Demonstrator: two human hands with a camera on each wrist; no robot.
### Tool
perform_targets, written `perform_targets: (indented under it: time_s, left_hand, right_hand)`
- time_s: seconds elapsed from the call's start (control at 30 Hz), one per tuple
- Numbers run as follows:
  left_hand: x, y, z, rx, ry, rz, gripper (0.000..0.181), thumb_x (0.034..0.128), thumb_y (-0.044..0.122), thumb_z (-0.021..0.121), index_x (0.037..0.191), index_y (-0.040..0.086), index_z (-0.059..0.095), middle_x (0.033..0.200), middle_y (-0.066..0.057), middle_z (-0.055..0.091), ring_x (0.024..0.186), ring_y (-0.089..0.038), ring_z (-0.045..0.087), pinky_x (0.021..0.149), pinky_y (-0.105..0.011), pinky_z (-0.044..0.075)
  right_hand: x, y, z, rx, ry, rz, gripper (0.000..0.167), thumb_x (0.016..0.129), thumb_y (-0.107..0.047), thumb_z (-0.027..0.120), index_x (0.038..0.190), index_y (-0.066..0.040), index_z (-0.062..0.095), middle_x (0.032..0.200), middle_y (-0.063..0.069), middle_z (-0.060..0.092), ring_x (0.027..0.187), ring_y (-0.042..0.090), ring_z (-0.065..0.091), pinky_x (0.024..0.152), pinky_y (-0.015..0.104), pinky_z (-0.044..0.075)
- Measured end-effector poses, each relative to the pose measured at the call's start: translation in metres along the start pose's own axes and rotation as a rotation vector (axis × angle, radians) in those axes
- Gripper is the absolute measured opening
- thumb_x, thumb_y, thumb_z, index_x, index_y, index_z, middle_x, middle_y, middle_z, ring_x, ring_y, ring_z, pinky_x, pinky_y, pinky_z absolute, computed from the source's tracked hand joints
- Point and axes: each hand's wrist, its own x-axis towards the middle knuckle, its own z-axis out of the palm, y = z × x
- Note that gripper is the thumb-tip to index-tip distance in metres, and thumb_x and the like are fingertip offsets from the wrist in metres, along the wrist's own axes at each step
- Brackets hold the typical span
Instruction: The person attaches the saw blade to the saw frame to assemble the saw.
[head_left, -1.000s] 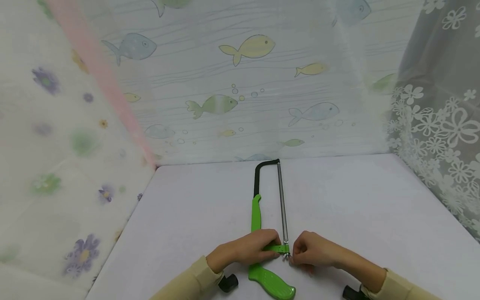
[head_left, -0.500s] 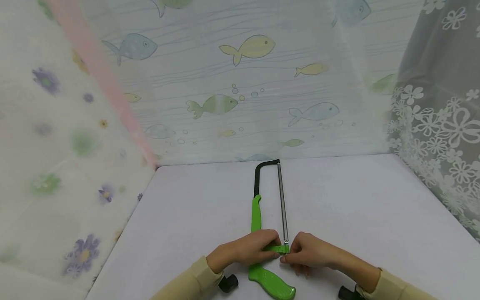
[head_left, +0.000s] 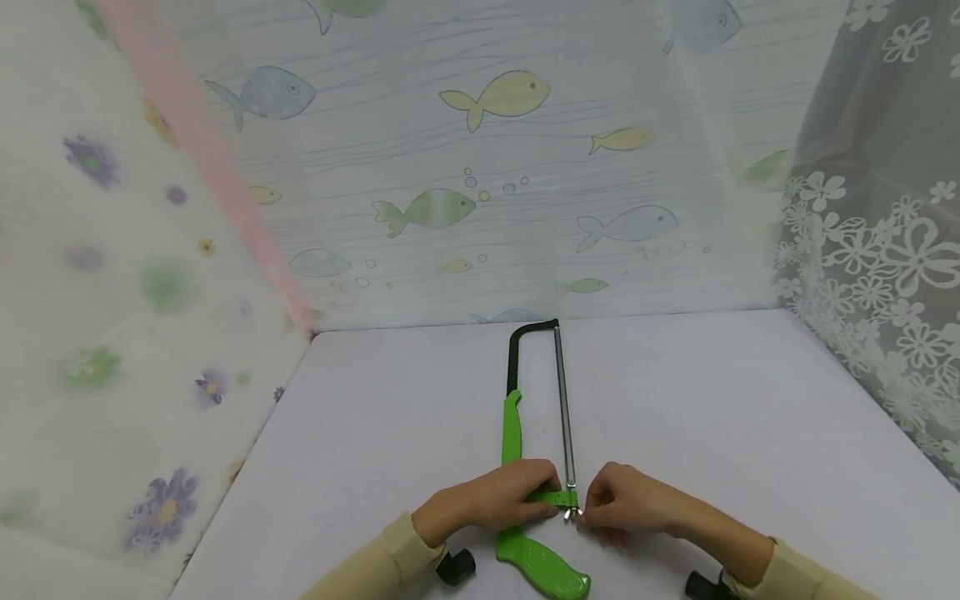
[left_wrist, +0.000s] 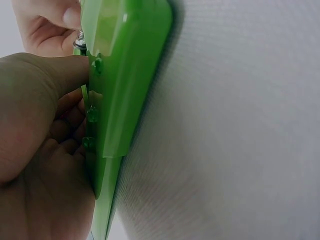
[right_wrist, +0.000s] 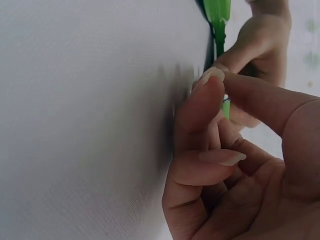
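Observation:
A hacksaw (head_left: 512, 429) with a green handle and black front frame lies flat on the white table. My left hand (head_left: 495, 497) grips its green frame near the short crosspiece; the left wrist view shows thumb and fingers around the green part (left_wrist: 127, 75). A metal strip, the blade (head_left: 565, 400), runs along the saw's right side. At its near end sits a silver wing nut (head_left: 569, 515). My right hand (head_left: 633, 500) has its fingertips at the wing nut's right side. In the right wrist view, thumb and forefinger (right_wrist: 200, 107) meet at the tips and hide the nut.
The white table (head_left: 405, 392) stretches around the saw on both sides. A fish-print curtain (head_left: 345, 167) hangs behind it, with a flowered sheet (head_left: 150, 333) at left and a lace curtain (head_left: 870, 250) at right. Black wrist devices (head_left: 456, 567) sit at the cuffs.
My right hand moved left over the wing nut, covering it, then back slightly right, so the nut shows again with its wings at a different angle. My left hand and the hacksaw stay put.

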Motion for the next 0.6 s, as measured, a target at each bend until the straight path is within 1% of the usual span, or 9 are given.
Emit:
perform_targets:
  time_s: [0.1,0.2,0.37,0.47,0.6]
  left_hand:
    - [0.0,-0.0001,0.0,0.003,0.001,0.0,0.011,0.104,0.024,0.063,0.111,0.015,0.061,0.099,0.014,0.057,0.088,0.002,0.051,0.08,-0.015,0.045]
    - [-0.0002,-0.0006,0.0004,0.003,0.002,0.006,0.011,0.1042,0.024,0.062,0.111,0.015,0.06,0.099,0.013,0.057,0.088,0.002,0.051,0.08,-0.015,0.045]
    - [0.0001,-0.002,0.0016,0.006,0.004,0.016,0.01,0.1042,0.024,0.063,0.11,0.015,0.06,0.098,0.013,0.056,0.088,0.001,0.05,0.079,-0.014,0.044]
    - [-0.0001,-0.0015,0.001,0.003,0.002,0.012,0.011,0.1041,0.023,0.063,0.111,0.015,0.06,0.098,0.013,0.056,0.087,0.001,0.05,0.079,-0.015,0.044]
    - [-0.0006,-0.0013,0.0006,-0.01,-0.005,0.001,0.011,0.1041,0.021,0.062,0.112,0.015,0.06,0.1,0.013,0.057,0.089,0.001,0.051,0.08,-0.015,0.045]
  right_hand:
    - [-0.0002,0.0018,-0.0012,0.0,-0.007,-0.016,0.018,0.093,-0.013,0.072,0.076,-0.006,0.072,0.062,0.0,0.063,0.049,0.009,0.054,0.047,0.022,0.043]
    - [0.0002,0.002,-0.0014,0.002,-0.016,-0.028,0.019,0.093,-0.012,0.072,0.075,-0.005,0.071,0.061,-0.002,0.061,0.048,0.009,0.053,0.046,0.021,0.042]
    - [0.0016,-0.0009,0.0009,0.008,-0.017,-0.029,0.019,0.092,-0.011,0.072,0.074,-0.004,0.072,0.06,0.0,0.062,0.049,0.01,0.053,0.046,0.021,0.042]
    - [0.0031,-0.0024,0.0026,0.019,-0.023,-0.025,0.021,0.091,-0.014,0.074,0.073,-0.003,0.073,0.061,0.001,0.063,0.049,0.01,0.053,0.046,0.021,0.042]
    - [0.0048,-0.0021,0.005,0.022,-0.026,-0.021,0.034,0.094,-0.026,0.074,0.068,-0.003,0.072,0.057,0.001,0.063,0.045,0.009,0.052,0.044,0.022,0.038]
